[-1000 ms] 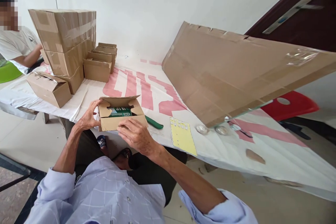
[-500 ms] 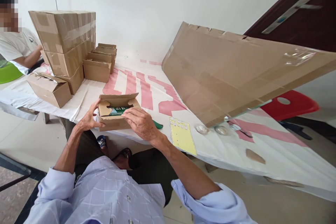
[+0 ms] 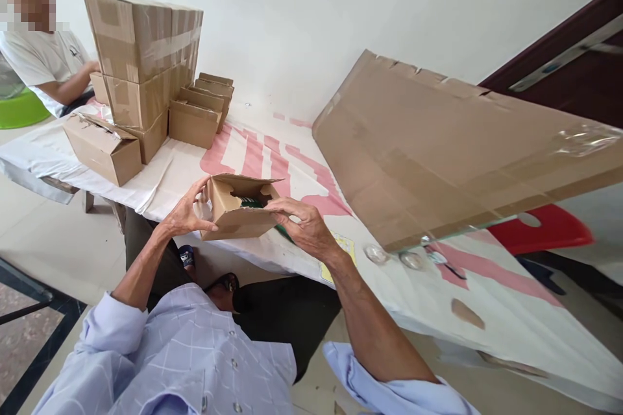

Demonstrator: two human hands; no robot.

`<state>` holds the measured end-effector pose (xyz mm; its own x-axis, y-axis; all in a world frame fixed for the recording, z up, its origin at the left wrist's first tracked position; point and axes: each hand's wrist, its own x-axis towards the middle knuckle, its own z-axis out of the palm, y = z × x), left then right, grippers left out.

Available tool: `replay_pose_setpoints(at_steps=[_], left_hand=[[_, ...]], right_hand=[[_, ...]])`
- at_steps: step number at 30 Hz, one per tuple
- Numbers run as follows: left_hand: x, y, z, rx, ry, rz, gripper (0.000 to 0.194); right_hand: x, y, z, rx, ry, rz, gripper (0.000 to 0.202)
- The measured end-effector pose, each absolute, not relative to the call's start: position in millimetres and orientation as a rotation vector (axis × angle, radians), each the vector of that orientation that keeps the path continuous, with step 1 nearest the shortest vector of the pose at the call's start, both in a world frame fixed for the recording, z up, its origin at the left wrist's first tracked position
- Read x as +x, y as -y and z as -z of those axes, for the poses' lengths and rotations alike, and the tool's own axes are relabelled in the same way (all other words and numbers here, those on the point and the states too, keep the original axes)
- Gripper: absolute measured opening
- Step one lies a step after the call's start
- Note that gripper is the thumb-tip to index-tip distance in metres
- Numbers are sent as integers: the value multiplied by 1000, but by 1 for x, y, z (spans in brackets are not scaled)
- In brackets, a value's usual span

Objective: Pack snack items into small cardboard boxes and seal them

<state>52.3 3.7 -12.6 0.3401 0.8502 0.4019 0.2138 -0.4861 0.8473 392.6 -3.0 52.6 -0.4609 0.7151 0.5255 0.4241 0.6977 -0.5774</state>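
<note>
Open carton [image 3: 224,198]: green item [image 3: 251,202] inside, flaps unclosed — left hand [image 3: 183,215] clasps its left end, right hand [image 3: 307,227] pinches its near flap [image 3: 243,218].

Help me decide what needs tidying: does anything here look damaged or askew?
The big cardboard sheet stands aslant, its top edge ragged. The front left box has a torn-looking top that isn't closed flat.

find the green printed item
The green printed item is inside the open cardboard box, left of centre in the head view, between the left hand and right hand.
</note>
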Motion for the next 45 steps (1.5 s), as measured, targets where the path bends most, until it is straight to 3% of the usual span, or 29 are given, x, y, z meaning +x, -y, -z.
replay_pose_setpoints(at_steps=[21, 34, 45], left_hand=[[60, -1, 0, 1879, -995, -1168, 132], [58, 2, 23, 1826, -1029, -1136, 145], [61, 12, -6, 1881, -1134, -1238, 124]], right_hand=[[398, 5, -51, -875, 2072, -467, 20], [395, 6, -48, -852, 2088, -438, 19], [370, 1, -84, -930, 2007, 111, 18]])
